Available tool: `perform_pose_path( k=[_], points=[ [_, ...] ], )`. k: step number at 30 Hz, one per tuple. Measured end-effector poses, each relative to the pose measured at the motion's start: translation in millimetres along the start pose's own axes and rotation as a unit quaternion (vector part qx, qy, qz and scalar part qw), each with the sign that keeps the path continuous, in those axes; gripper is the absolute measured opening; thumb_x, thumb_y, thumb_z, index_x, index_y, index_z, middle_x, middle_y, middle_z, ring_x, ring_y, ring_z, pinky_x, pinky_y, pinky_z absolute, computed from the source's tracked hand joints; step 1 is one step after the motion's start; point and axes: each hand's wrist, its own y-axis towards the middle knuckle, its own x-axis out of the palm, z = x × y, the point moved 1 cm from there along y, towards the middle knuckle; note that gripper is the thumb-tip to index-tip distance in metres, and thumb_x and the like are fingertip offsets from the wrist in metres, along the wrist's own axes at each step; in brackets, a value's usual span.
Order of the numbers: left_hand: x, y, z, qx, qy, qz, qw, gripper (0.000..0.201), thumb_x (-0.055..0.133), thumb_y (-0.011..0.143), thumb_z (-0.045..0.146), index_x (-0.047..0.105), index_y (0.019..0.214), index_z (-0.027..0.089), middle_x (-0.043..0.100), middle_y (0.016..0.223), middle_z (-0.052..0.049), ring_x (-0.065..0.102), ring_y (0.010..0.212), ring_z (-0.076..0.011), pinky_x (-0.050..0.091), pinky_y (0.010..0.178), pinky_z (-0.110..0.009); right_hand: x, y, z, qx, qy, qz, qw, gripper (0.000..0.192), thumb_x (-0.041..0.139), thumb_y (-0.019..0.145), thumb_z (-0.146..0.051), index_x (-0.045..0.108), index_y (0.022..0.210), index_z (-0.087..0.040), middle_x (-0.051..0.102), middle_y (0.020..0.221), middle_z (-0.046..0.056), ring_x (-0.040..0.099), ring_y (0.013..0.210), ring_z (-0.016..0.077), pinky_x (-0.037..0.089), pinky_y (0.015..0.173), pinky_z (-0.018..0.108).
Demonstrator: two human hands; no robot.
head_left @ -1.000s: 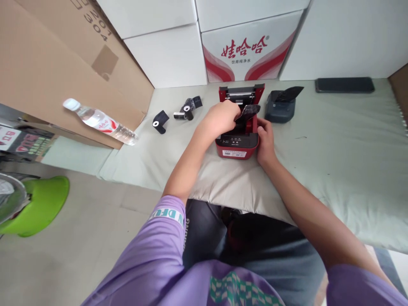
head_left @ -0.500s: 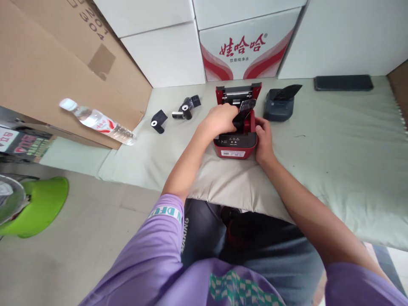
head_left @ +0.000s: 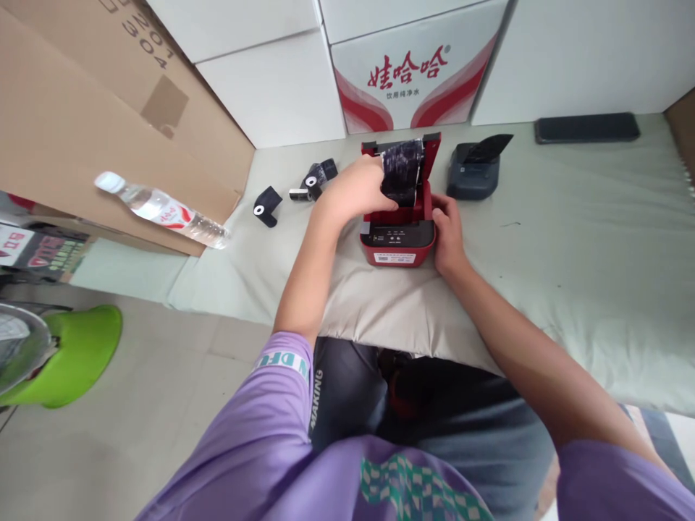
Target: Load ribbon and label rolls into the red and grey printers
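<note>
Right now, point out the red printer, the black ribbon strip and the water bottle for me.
red printer (head_left: 398, 242), head view, on its front panel by the buttons.
black ribbon strip (head_left: 402, 172), head view, on the middle of the pulled-up strip.
water bottle (head_left: 163, 211), head view, on its red label.

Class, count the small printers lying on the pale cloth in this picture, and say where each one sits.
2. The red printer, lid open, sits between the left hand and right hand. The dark grey printer lies just beyond it, further right. None seems hidden.
</note>
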Motion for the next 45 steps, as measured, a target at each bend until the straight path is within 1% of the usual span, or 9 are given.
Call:
perform_pose_path(
  k=[5,11,17,23,27,31,34,39,45],
  points=[
    [6.2,6,-4,-0.031,0.042,-0.032,0.998,0.046,0.093,0.069,0.027,0.076,0.11,0.016,0.078,0.108,-0.011,0.073,0.118,-0.0354,0.057,0.102,-0.039,0,0,-2,-0.001,0.0,-0.003,1.0,0.062,0.066,0.087,-0.083,0.068,0.122,-0.032,0.072,0.126,0.005,0.067,0.124,0.0296,0.054,0.118,0.055],
    [13.5,14,-8,-0.016,0.027,-0.062,0.998,0.051,0.09,0.073,0.026,0.076,0.122,0.017,0.08,0.118,-0.011,0.074,0.116,-0.0313,0.057,0.102,-0.038,1,0,-3,0.01,0.005,0.003,1.0,0.064,0.067,0.084,-0.085,0.067,0.121,-0.032,0.072,0.126,0.004,0.067,0.123,0.0296,0.054,0.118,0.056],
    [26.9,16,-7,-0.04,0.104,-0.078,0.991,0.048,0.088,0.078,0.03,0.077,0.121,0.012,0.079,0.122,-0.017,0.074,0.119,-0.0351,0.056,0.104,-0.041,0,0,-3,0.015,0.002,0.001,1.0,0.065,0.067,0.084,-0.085,0.067,0.121,-0.032,0.072,0.128,0.005,0.067,0.125,0.03,0.054,0.119,0.057],
    [32.7,17,1,-0.03,0.161,-0.087,0.983,0.054,0.085,0.08,0.033,0.076,0.129,0.012,0.076,0.133,-0.019,0.07,0.13,-0.0361,0.052,0.114,-0.04,-1,1,1,0.006,-0.008,0.001,1.0,0.061,0.065,0.087,-0.082,0.066,0.123,-0.032,0.072,0.129,0.005,0.067,0.126,0.0301,0.054,0.118,0.057],
    [24.1,14,1,-0.019,0.126,-0.099,0.987,0.053,0.085,0.079,0.037,0.077,0.128,0.016,0.079,0.128,-0.013,0.071,0.127,-0.0331,0.053,0.109,-0.037,0,1,3,0.01,-0.007,0.001,1.0,0.059,0.063,0.089,-0.079,0.065,0.124,-0.032,0.072,0.129,0.005,0.067,0.126,0.0297,0.055,0.117,0.056],
    [5.9,5,-5,0.003,0.024,-0.141,0.99,0.031,0.078,0.084,0.035,0.082,0.112,0.021,0.082,0.1,-0.006,0.076,0.107,-0.0284,0.056,0.094,-0.036,0,0,4,0.012,-0.001,-0.001,1.0,0.058,0.065,0.088,-0.078,0.065,0.124,-0.033,0.071,0.128,0.004,0.067,0.126,0.0295,0.054,0.119,0.056],
    [-8.9,-4,-8,0.024,-0.038,-0.134,0.99,0.02,0.074,0.085,0.029,0.084,0.101,0.023,0.079,0.087,-0.003,0.076,0.1,-0.0269,0.055,0.092,-0.037,-4,3,7,0.015,0.006,-0.005,1.0,0.057,0.068,0.087,-0.076,0.064,0.127,-0.035,0.069,0.133,0.003,0.065,0.131,0.0293,0.054,0.12,0.057],
    [-24.7,-20,2,0.029,-0.06,-0.113,0.991,0.021,0.072,0.08,0.021,0.086,0.095,0.027,0.082,0.089,0.0,0.075,0.106,-0.0271,0.054,0.096,-0.037,-13,23,-2,0.012,-0.003,-0.01,1.0,0.061,0.069,0.088,-0.074,0.06,0.139,-0.042,0.058,0.159,0.002,0.059,0.145,0.0302,0.051,0.124,0.059],
    [-31.3,-31,11,0.049,-0.078,-0.129,0.987,0.023,0.075,0.078,0.024,0.089,0.097,0.028,0.084,0.092,0.001,0.076,0.105,-0.0254,0.056,0.094,-0.032,-3,60,-34,0.019,-0.015,-0.085,0.996,0.072,0.068,0.085,-0.081,0.058,0.146,-0.045,0.057,0.164,-0.002,0.056,0.152,0.0326,0.052,0.123,0.059]
  ],
)
